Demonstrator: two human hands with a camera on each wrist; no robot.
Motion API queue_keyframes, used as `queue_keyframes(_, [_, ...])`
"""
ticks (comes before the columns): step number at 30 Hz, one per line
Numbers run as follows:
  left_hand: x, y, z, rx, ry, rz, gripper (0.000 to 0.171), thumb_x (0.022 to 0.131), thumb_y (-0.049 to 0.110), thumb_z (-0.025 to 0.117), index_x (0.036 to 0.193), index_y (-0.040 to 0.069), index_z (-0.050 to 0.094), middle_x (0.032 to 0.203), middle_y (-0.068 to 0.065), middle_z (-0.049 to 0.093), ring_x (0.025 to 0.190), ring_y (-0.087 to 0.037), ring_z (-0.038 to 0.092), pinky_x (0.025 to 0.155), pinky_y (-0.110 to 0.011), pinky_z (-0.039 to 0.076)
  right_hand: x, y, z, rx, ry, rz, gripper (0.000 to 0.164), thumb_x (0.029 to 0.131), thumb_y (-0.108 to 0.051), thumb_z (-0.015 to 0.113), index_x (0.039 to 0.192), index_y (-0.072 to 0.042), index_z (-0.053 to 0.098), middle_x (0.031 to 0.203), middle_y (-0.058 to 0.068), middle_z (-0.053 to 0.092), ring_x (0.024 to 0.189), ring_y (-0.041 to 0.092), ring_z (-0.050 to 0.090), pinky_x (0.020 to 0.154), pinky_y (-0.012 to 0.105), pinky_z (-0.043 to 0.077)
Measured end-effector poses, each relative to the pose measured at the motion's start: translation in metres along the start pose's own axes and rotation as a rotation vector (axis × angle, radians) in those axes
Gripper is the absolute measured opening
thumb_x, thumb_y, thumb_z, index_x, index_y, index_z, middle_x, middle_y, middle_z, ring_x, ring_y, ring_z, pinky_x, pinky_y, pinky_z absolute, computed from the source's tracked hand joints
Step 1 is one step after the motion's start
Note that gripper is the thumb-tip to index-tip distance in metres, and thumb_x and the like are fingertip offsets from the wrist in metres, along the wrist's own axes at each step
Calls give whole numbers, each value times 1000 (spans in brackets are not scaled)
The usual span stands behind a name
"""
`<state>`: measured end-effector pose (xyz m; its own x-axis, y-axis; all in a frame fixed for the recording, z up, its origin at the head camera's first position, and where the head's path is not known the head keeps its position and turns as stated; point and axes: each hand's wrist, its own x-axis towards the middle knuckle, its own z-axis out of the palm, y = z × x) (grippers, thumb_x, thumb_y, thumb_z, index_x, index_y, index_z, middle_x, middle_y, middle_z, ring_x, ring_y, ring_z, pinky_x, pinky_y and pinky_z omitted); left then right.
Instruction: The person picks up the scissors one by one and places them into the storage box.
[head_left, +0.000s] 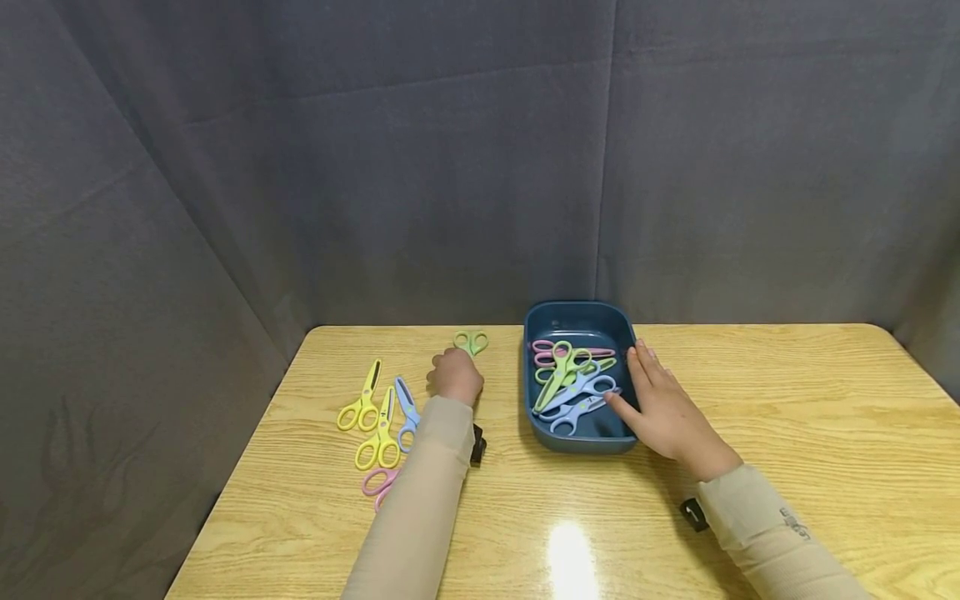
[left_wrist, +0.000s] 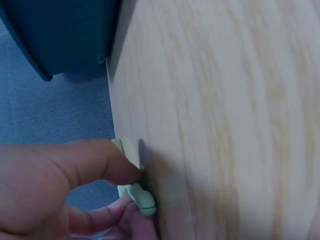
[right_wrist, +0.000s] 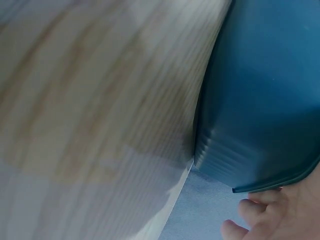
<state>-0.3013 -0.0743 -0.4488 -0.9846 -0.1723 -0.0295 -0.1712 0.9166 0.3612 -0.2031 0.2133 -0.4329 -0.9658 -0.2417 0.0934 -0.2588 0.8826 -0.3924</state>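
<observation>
At the back edge of the table, my left hand (head_left: 455,377) pinches a pair of light green scissors (head_left: 471,340) between thumb and fingers. The left wrist view shows the thumb over part of the green handle (left_wrist: 142,199); the blades are mostly hidden by the hand. My right hand (head_left: 671,414) rests at the right rim of a dark blue bin (head_left: 581,444), fingers fairly straight along it and thumb reaching over the edge. Inside the bin lie pink scissors (head_left: 545,358), green scissors (head_left: 553,385) and light blue scissors (head_left: 567,417), overlapping in a heap.
Left of my left arm lie two pairs of yellow scissors (head_left: 367,400), blue scissors (head_left: 406,408) and pink scissors (head_left: 377,482), the last partly hidden by the sleeve. A grey curtain (head_left: 450,167) hangs behind the wooden table (head_left: 810,417).
</observation>
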Motion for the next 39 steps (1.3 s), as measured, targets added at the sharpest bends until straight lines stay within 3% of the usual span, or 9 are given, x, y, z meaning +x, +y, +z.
queue_keyframes(6, [-12,1,-12,-79,-38,-2,38,89,5,69,119,-15,57,105,-30,60,97,-44,62,84,-55,53,0,0,0,-1,-2,1,88,104,-51,46,156,12,13,165,29,5,151,48,9,119,62,14])
queue_keyframes(12, [-18,-2,-17,-139,-52,2,33,91,3,68,118,-12,57,101,-27,64,93,-46,64,83,-54,54,1,0,-1,0,-1,-2,86,104,-49,47,156,12,15,165,29,5,151,48,10,119,62,14])
queue_keyframes(16, [-20,-5,-19,-165,-73,4,21,92,0,63,110,-10,62,88,-21,65,81,-38,65,73,-50,55,1,-1,-1,1,0,-3,86,104,-48,48,156,12,15,165,29,5,151,48,10,119,62,15])
queue_keyframes(19, [-23,-6,-19,-171,-77,36,7,93,-3,60,96,-6,65,75,-15,61,65,-27,58,60,-42,51,1,-1,-1,4,-4,1,86,104,-48,48,156,12,14,165,29,5,151,47,9,119,62,14])
queue_keyframes(21, [-24,-8,-19,-186,-75,61,8,93,-6,59,88,-3,64,69,-11,58,59,-23,51,54,-37,46,0,-1,-1,5,-6,3,86,104,-49,47,156,11,14,165,29,4,151,47,9,119,62,13])
queue_keyframes(25, [-27,-10,-19,-218,-73,90,10,93,-8,58,86,-2,60,65,-7,50,57,-20,45,52,-33,39,0,0,-1,6,-4,2,87,104,-49,47,156,11,13,165,29,4,151,47,9,119,62,14])
queue_keyframes(32, [-36,-12,-19,-253,-4,128,10,92,-8,58,83,-2,60,63,-6,50,55,-20,46,50,-33,40,0,0,0,4,8,-5,85,104,-47,48,156,12,15,165,30,6,151,47,10,119,62,15])
queue_keyframes(39, [-38,-13,-19,-308,21,131,16,92,-8,57,78,-1,57,61,-7,49,53,-19,43,49,-31,37,0,1,0,3,17,-6,85,104,-48,48,156,11,15,165,29,7,151,47,11,119,62,15])
